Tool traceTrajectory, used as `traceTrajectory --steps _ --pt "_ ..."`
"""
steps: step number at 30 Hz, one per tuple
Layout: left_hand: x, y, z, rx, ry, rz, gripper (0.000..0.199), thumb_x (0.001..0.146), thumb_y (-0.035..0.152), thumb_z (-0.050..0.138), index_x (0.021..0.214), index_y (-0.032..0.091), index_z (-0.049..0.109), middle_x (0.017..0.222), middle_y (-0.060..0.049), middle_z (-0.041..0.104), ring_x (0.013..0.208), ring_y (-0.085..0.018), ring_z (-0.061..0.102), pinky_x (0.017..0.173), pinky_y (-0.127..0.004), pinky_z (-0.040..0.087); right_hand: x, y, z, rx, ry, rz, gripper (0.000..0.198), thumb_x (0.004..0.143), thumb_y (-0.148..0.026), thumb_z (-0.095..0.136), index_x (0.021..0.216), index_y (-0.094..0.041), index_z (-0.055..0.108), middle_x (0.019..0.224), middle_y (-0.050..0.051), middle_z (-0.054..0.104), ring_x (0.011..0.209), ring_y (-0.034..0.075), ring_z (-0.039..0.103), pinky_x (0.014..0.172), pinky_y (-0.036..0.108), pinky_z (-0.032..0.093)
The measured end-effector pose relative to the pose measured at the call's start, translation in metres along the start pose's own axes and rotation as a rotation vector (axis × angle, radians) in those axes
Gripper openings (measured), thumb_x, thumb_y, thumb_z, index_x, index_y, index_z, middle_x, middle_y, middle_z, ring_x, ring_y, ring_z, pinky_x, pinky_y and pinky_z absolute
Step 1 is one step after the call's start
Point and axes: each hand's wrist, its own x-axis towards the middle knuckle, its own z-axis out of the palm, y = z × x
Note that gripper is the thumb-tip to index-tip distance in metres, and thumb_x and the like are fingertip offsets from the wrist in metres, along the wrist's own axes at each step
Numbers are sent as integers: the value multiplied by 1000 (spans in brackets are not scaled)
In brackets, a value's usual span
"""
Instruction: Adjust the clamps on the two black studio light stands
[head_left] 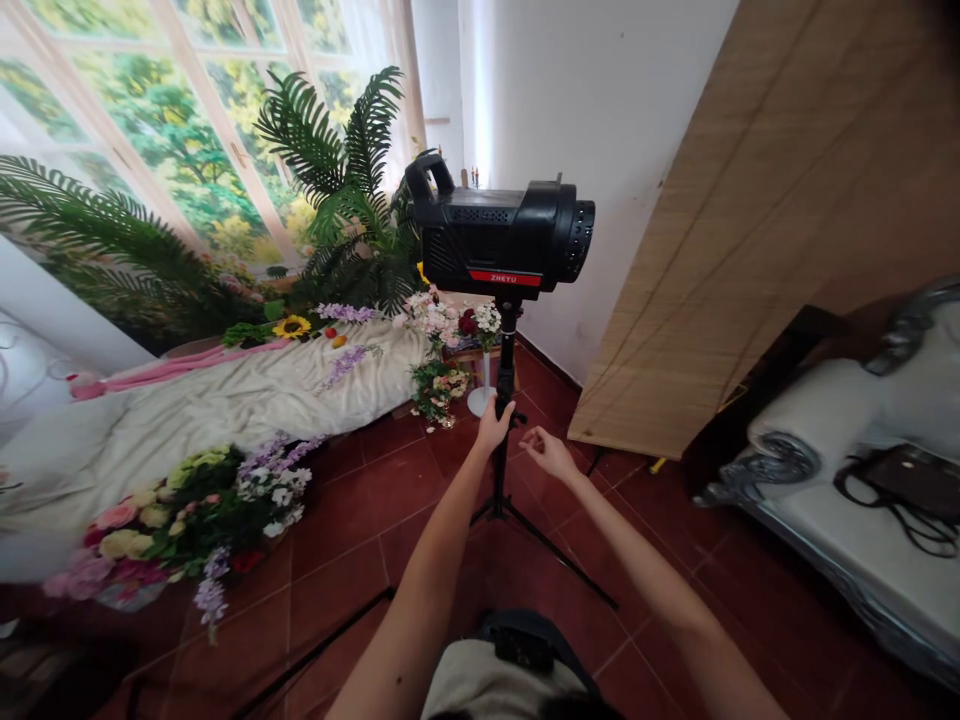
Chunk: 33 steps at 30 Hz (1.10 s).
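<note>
In front of me a black studio light [487, 235] with a red label sits on top of a black light stand [508, 345]. My left hand [495, 424] is wrapped round the stand's pole below the lamp, near a clamp knob [518, 418]. Just right of that knob, apart from the pole, hovers my right hand [549, 455]; its fingers are bent and partly spread, with nothing seen in them. The stand's legs [562, 560] are splayed on the red tiled floor.
To the left lies a cream cloth [247, 390] with artificial flowers [165, 515] in front and palm leaves [337, 190] behind. A wooden panel [675, 260] leans at the right, beside a white sofa [832, 490] with a dark bag [904, 490]. Another black leg [315, 650] crosses the floor at lower left.
</note>
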Motion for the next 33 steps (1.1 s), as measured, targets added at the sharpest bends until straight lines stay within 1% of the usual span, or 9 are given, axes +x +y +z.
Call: traceTrajectory --steps 6,8,11,14,17,21,26,29,33 --pt "0 0 0 33 -16 -3 45 82 49 54 114 19 49 97 -7 62 87 -16 60 86 -32 46 0 -33 13 630 -82 412 40 81 -57 51 87 -18 60 80 5 67 53 11 55 46 20 43" --pt "1 -1 1 36 -11 1 45 82 50 54 114 19 49 99 -7 62 90 -17 59 88 -33 45 6 -43 11 720 -66 456 39 83 -55 50 87 -18 62 81 6 69 56 10 57 48 20 46" --pt "2 -1 1 20 -5 19 46 81 50 55 115 19 49 103 -8 61 95 -18 59 91 -34 44 18 -47 8 697 -26 498 35 81 -50 56 81 -16 63 76 8 69 53 10 57 48 20 47" --pt "1 1 1 -4 -28 3 48 81 50 55 116 18 48 101 -9 62 94 -19 60 90 -35 46 29 -42 5 598 52 410 27 72 -43 66 80 -16 62 74 6 68 53 11 57 46 21 46" --pt "0 3 0 12 -32 -5 48 82 49 54 117 17 48 102 -10 62 95 -20 59 90 -35 45 33 -36 2 421 161 173 28 64 -37 71 82 -17 63 79 6 68 62 14 60 52 23 47" --pt "-1 3 -1 44 -6 4 45 82 48 54 115 17 50 106 -10 61 99 -20 58 93 -35 43 24 -34 2 273 84 -34 30 68 -40 66 87 -17 66 90 7 69 69 16 61 65 28 50" --pt "-2 4 0 38 -10 23 43 82 48 54 113 17 51 105 -9 61 98 -19 58 92 -35 44 9 -29 7 261 73 -119 36 76 -39 58 105 -20 64 106 8 66 84 18 63 77 32 51" --pt "-2 4 1 37 5 18 44 82 48 54 114 17 51 104 -9 62 97 -19 58 92 -34 44 4 -14 11 156 79 -162 34 77 -37 57 106 -21 65 112 8 64 96 20 61 88 37 48" --pt "-2 4 2 17 1 1 46 83 48 53 117 18 49 101 -8 62 93 -18 60 90 -34 45 -1 8 20 158 22 -53 41 74 -39 59 111 -20 61 114 11 62 85 20 64 80 39 52"
